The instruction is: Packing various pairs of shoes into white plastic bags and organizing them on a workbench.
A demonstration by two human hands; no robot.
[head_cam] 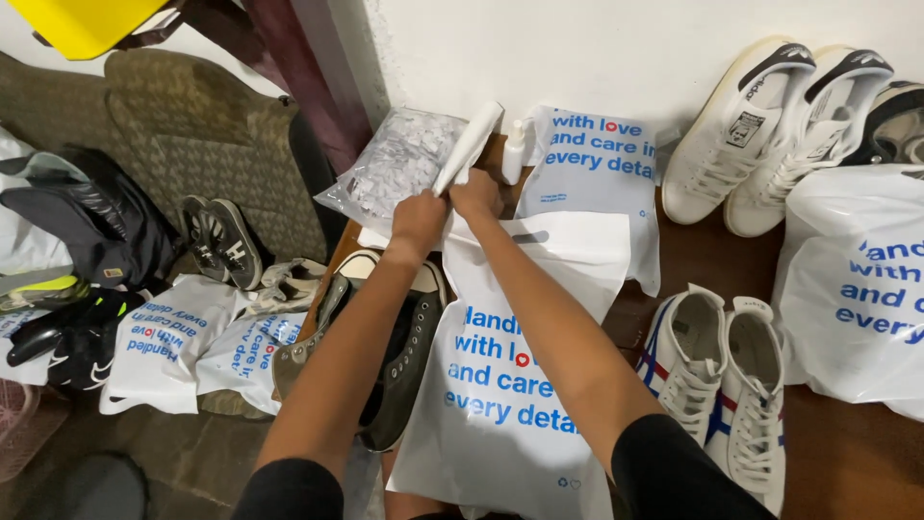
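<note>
1. The left hand and the right hand sit close together, both closed in a pinch on the top edge of a white plastic bag and on a white rolled strip that sticks up from it.
2. The bag lies flat on the tabletop, directly in front of the person, its lower end toward the body. With only the top edge held, the slick plastic could slip from the fingers or tear under a hard pull.
3. A dark high-top shoe lies just beside the bag, partly under the left forearm; an elbow swing could push it off the edge.
4. A small white spray bottle stands just behind the hands and could tip if knocked.
</note>
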